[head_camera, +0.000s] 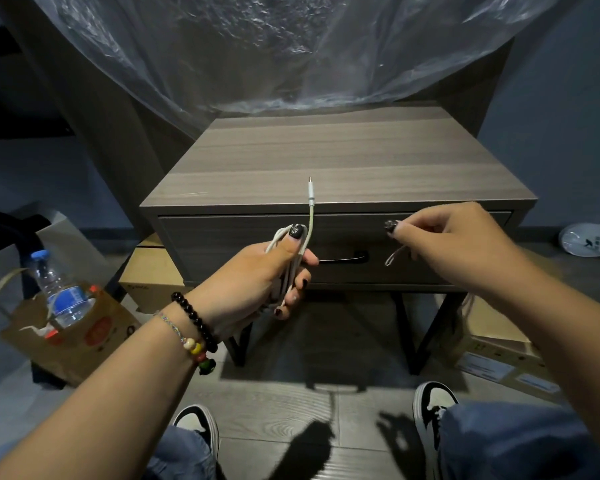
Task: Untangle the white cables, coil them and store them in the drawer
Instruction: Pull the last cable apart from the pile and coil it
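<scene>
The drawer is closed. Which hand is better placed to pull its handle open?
The right hand, probably. It pinches only a small cable loop beside the black handle of the drawer. The left hand is full with the coiled white cable.

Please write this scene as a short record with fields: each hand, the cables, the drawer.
left hand: closed around a coiled white cable bundle; one plug end sticks up
right hand: pinches a small white cable loop
drawer: closed, black handle free
nightstand top: no cable on it
</scene>
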A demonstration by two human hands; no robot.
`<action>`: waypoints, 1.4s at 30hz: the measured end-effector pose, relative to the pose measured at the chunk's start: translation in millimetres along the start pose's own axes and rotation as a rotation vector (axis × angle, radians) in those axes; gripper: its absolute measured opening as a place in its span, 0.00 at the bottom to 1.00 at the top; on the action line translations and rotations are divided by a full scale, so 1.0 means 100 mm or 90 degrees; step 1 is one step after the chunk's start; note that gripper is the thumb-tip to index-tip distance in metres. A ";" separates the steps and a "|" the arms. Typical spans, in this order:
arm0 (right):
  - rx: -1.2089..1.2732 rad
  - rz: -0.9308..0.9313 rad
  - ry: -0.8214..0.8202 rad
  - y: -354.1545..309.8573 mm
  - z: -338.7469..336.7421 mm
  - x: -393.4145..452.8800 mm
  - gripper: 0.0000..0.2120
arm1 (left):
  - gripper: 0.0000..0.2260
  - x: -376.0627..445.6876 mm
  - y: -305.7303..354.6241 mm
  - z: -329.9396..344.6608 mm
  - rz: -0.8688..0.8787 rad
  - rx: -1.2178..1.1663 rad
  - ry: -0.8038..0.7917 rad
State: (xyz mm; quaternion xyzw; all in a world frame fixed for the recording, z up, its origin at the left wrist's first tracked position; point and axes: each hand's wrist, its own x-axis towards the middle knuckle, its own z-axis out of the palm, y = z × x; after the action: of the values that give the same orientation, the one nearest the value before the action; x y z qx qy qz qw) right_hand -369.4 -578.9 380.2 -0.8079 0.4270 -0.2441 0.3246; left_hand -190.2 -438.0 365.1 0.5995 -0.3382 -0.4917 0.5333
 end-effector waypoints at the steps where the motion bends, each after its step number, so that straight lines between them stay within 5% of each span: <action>1: 0.053 0.005 -0.021 -0.04 0.04 -0.02 0.11 | 0.17 0.00 0.00 0.00 0.003 0.004 -0.017; 10: 0.310 -0.026 -0.106 -0.30 0.19 -0.14 0.04 | 0.19 -0.05 -0.02 0.05 -0.042 0.113 -0.157; 18: 0.214 -0.145 -0.062 -0.39 0.25 -0.14 0.07 | 0.18 -0.05 -0.04 0.08 -0.059 0.101 -0.125; 25: 0.267 -0.019 -0.099 -0.37 0.12 -0.06 0.08 | 0.18 -0.04 -0.03 0.02 -0.028 0.099 -0.120; 31: 0.308 -0.066 -0.128 -0.39 0.19 -0.12 0.07 | 0.19 -0.05 -0.07 0.04 -0.056 0.179 -0.149; 38: 0.102 -0.342 0.006 -0.42 0.31 -0.11 0.11 | 0.32 -0.01 0.03 0.03 -0.170 -0.159 -0.096; 42: 0.042 -0.381 -0.073 -0.49 0.54 -0.18 0.16 | 0.30 0.01 0.04 0.02 -0.112 -0.217 -0.052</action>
State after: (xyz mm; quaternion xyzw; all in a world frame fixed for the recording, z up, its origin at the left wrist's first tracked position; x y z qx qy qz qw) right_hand -316.6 -525.3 378.2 -0.8992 0.1425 -0.2969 0.2880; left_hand -191.6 -440.1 369.4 0.5073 -0.2177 -0.6104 0.5680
